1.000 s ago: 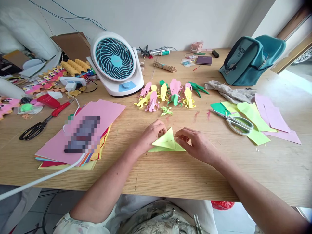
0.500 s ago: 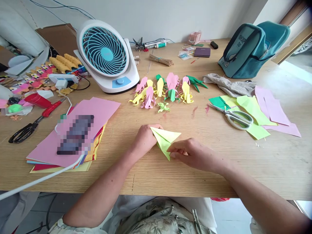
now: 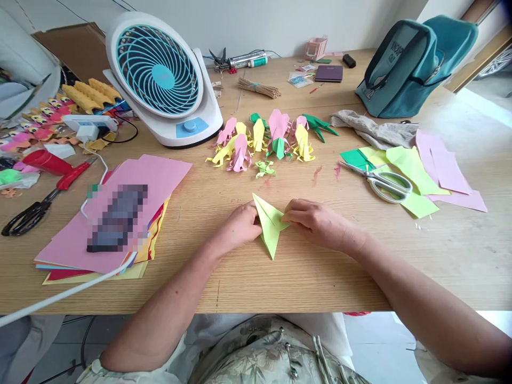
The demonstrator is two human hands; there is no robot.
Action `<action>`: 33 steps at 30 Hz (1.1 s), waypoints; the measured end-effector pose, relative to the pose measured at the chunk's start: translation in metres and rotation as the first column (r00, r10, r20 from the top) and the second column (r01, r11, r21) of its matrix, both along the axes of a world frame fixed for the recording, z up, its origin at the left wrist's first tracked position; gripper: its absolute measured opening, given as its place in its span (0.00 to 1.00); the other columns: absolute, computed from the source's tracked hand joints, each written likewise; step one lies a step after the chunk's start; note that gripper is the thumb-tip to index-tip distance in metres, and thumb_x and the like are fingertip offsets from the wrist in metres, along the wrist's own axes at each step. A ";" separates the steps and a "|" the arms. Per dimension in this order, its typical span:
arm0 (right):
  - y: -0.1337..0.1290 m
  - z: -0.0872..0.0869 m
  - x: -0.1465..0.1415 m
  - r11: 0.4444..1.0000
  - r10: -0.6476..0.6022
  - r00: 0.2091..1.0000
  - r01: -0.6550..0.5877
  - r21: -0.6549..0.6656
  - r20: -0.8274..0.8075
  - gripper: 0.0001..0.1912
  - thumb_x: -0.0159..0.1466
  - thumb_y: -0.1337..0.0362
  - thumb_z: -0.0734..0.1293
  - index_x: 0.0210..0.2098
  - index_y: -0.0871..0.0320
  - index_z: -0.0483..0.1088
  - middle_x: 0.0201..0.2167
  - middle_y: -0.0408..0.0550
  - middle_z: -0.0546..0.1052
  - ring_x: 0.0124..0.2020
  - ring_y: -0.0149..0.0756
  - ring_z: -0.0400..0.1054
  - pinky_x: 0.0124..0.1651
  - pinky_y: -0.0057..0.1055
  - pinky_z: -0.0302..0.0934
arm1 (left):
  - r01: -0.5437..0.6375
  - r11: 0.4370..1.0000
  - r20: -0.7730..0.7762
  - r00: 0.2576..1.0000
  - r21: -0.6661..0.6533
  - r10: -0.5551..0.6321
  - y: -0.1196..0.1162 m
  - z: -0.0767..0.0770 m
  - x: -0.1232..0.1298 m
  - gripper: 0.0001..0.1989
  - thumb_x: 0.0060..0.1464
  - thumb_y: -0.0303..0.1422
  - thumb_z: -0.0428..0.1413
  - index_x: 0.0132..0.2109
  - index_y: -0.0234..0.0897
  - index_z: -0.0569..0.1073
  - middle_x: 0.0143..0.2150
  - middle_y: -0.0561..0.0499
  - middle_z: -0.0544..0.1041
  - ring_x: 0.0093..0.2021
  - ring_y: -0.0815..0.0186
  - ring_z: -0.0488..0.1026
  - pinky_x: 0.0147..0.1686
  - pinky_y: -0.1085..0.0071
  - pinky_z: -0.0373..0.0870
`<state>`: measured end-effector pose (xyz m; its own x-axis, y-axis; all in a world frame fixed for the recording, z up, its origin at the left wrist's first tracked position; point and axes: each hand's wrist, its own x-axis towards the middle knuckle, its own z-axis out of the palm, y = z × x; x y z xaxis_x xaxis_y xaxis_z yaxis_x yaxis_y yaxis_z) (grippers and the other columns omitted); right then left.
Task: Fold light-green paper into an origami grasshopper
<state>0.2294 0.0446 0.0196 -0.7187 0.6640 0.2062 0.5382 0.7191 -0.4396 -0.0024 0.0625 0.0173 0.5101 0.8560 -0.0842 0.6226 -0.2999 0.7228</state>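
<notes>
A folded light-green sheet of paper (image 3: 270, 226) is held between my hands above the front middle of the table. It has pointed corners at the top and bottom and a crease down its face. My left hand (image 3: 240, 228) grips its left edge, some fingers hidden behind the paper. On the other side, my right hand (image 3: 316, 221) pinches the right corner between thumb and fingers. Just beyond stands a cluster of folded paper figures in pink, yellow and green, among them a pink figure (image 3: 240, 153) and a small green one (image 3: 264, 169).
White-handled scissors (image 3: 388, 185) lie on green paper pieces (image 3: 420, 172) at right. A stack of coloured paper (image 3: 160, 176) with a blurred-out dark object is at left, near red-and-black scissors (image 3: 48, 200). A fan (image 3: 160, 80) and a teal bag (image 3: 400, 69) stand farther back.
The green paper has turned, so one point now faces up and another down. My right hand has moved up to its right corner. The whole view has shifted slightly.
</notes>
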 end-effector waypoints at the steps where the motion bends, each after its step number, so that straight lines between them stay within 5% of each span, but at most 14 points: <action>1: 0.000 0.000 0.000 1.000 0.012 1.000 -0.012 0.008 0.014 0.14 0.68 0.75 0.57 0.41 0.60 0.73 0.39 0.52 0.73 0.39 0.37 0.67 0.43 0.32 0.61 | 0.008 0.999 -0.028 1.000 0.035 -0.007 -0.001 -0.002 0.001 0.14 0.44 0.21 0.54 0.38 0.37 0.78 0.43 0.50 0.81 0.42 0.60 0.77 0.41 0.71 0.71; 14: 0.000 -0.001 0.015 0.959 0.204 0.968 -0.228 0.170 0.146 0.14 0.68 0.73 0.58 0.46 0.57 0.74 0.47 0.55 0.73 0.45 0.40 0.65 0.48 0.37 0.60 | 0.013 0.987 -0.157 0.987 0.158 0.012 -0.009 -0.002 0.008 0.11 0.51 0.24 0.55 0.41 0.41 0.76 0.44 0.50 0.77 0.43 0.59 0.75 0.40 0.69 0.68; 23: 0.002 0.000 0.013 0.949 0.211 0.959 -0.247 0.194 0.189 0.15 0.70 0.73 0.56 0.44 0.59 0.73 0.45 0.55 0.73 0.45 0.40 0.65 0.48 0.37 0.60 | 0.098 0.981 -0.148 0.986 0.168 -0.073 -0.011 0.006 0.008 0.06 0.57 0.28 0.55 0.38 0.42 0.76 0.39 0.52 0.72 0.38 0.64 0.71 0.35 0.70 0.63; 33: 0.004 -0.006 0.016 0.956 0.120 0.961 -0.179 0.231 0.248 0.14 0.71 0.70 0.55 0.46 0.61 0.72 0.43 0.55 0.71 0.40 0.40 0.63 0.45 0.38 0.60 | 0.088 0.983 -0.129 0.989 0.158 -0.068 -0.010 0.007 0.010 0.08 0.58 0.27 0.53 0.40 0.41 0.76 0.42 0.51 0.73 0.43 0.61 0.72 0.41 0.68 0.66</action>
<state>0.2457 0.0486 0.0135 -0.8531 0.4934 0.1694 0.4803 0.8697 -0.1139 0.0075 0.0525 0.0246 0.5703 0.8213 -0.0125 0.6733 -0.4587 0.5798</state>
